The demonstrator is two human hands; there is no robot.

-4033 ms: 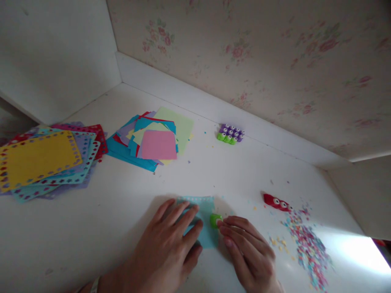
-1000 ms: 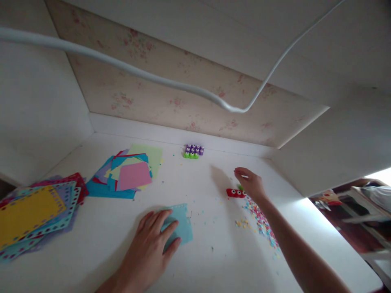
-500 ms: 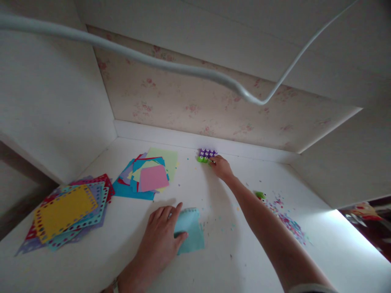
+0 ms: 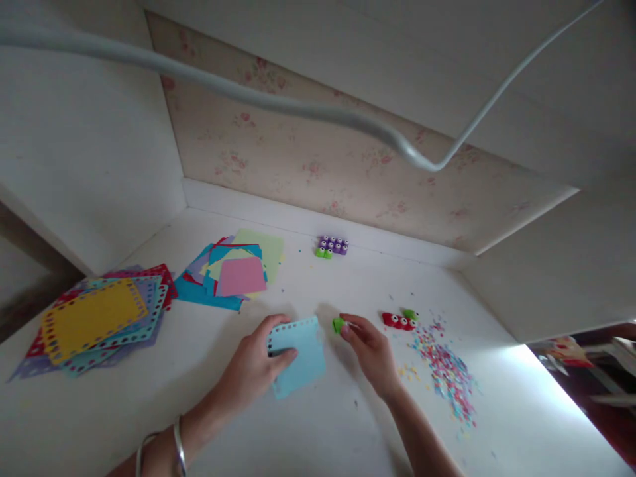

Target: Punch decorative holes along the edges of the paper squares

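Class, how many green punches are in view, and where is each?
4: one green punch in the right hand, two green punches beside the purple punches, and another green punch by the red punches. More could be hidden.

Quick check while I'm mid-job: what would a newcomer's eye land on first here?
Probably the light blue paper at front centre, held in the left hand with holes along its far edge, and the small green piece in the right hand beside it. Next, likely the yellow card topping the pile at left, and the multicoloured confetti scattered at right.
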